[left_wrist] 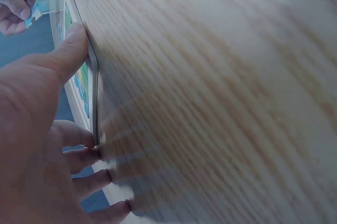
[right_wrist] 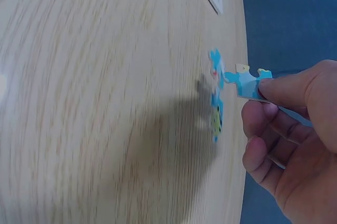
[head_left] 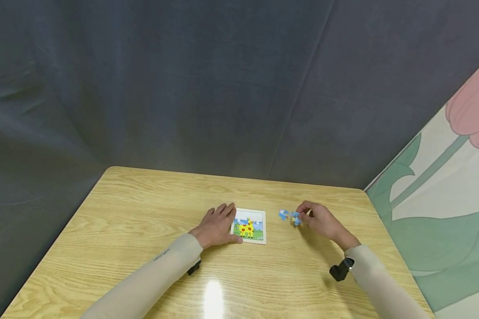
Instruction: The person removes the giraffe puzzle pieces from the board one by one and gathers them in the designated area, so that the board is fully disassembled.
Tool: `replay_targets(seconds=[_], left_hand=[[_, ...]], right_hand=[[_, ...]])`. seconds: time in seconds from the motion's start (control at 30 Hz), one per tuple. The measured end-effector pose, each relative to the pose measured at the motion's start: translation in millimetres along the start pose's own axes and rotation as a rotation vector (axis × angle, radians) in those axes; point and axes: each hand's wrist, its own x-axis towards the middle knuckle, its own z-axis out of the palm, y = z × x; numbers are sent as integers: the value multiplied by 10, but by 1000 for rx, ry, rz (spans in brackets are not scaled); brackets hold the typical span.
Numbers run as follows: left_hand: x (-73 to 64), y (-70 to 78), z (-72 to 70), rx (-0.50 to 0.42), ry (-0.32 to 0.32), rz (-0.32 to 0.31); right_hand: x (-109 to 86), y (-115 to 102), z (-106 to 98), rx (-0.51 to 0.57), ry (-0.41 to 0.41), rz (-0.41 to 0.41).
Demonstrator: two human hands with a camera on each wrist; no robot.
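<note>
A small jigsaw puzzle in a white frame [head_left: 265,228] lies on the table and shows a giraffe [head_left: 246,228], with a white strip along its top part. My left hand [head_left: 217,227] rests at the frame's left side, fingers extended and thumb [left_wrist: 73,45] on its near edge. Between thumb and index finger, my right hand [head_left: 320,220] pinches a light-blue puzzle piece [right_wrist: 247,85] with a yellow bit at its upper edge. Just under that piece lie a few loose blue puzzle pieces [right_wrist: 217,121], right of the frame in the head view.
The wood-grain table [head_left: 151,199] reaches back to a dark curtain [head_left: 191,88]. On the right stands a panel with a painted pink flower [head_left: 473,106]. A bright light reflection shows near the table's front. Each wrist wears a black device [head_left: 341,269].
</note>
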Motion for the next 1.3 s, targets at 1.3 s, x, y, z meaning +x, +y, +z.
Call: replay_targets(seconds=[1.3], left_hand=[[-12, 3, 1, -16, -2, 2]], right_hand=[[-104, 494, -200, -58, 13, 72]])
